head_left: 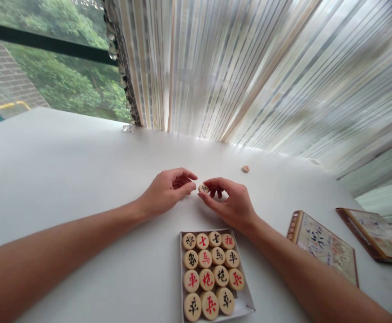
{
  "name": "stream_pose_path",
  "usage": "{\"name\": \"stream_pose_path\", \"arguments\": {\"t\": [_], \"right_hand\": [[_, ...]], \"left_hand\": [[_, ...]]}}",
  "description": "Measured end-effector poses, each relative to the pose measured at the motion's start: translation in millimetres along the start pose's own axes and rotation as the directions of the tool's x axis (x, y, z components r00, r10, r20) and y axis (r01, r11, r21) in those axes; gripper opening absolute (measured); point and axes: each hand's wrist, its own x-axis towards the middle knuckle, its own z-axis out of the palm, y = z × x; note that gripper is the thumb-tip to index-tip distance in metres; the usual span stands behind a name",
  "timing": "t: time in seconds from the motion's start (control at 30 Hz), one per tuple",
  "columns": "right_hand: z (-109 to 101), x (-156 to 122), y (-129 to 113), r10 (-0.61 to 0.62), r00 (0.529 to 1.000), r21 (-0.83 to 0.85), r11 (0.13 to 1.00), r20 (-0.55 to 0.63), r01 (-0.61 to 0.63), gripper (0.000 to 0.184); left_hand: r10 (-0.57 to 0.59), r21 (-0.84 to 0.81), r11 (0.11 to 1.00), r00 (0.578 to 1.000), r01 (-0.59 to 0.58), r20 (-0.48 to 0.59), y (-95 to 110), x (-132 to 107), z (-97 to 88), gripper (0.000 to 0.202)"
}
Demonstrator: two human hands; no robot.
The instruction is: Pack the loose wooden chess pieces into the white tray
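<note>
Between the thumb and fingers of my right hand (233, 199) is a round wooden Chinese chess piece (203, 188) with a black character facing me. Just left of it, my left hand (167, 190) is curved with thumb and fingers apart, holding nothing; its fingertips come close to the piece. Below both hands sits a shallow white box (249, 303) with rows of chess pieces, marked in red or black characters. Its near right corner shows bare white floor.
A single chess piece (246, 169) with a red mark lies farther back on the white table (64, 157). On the right are a printed box lid (330, 242) and a similar brown-edged box (377, 233). A striped curtain (209, 67) hangs at the table's back edge.
</note>
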Motion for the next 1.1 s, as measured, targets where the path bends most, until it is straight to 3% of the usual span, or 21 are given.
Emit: {"name": "stream_pose_path", "arguments": {"t": [0.3, 0.6, 1.1], "right_hand": [[-2.1, -4.1, -4.6, -0.164, 0.985, 0.026, 0.986, 0.054, 0.162, 0.016], [-0.6, -4.9, -3.2, -0.045, 0.999, 0.083, 0.996, 0.026, 0.042, 0.015], [-0.1, -3.9, -3.1, -0.032, 0.999, 0.110, 0.994, 0.020, 0.029, 0.013]], "left_hand": [[0.018, -0.074, 0.997, 0.995, -0.011, 0.095, 2.0, -1.0, 1.1, 0.034], [0.004, -0.089, 0.996, 0.996, 0.004, 0.084, 1.8, -0.6, 1.6, 0.033], [0.011, -0.079, 0.997, 0.995, -0.004, 0.095, 0.2, -0.5, -0.4, 0.029]]}}
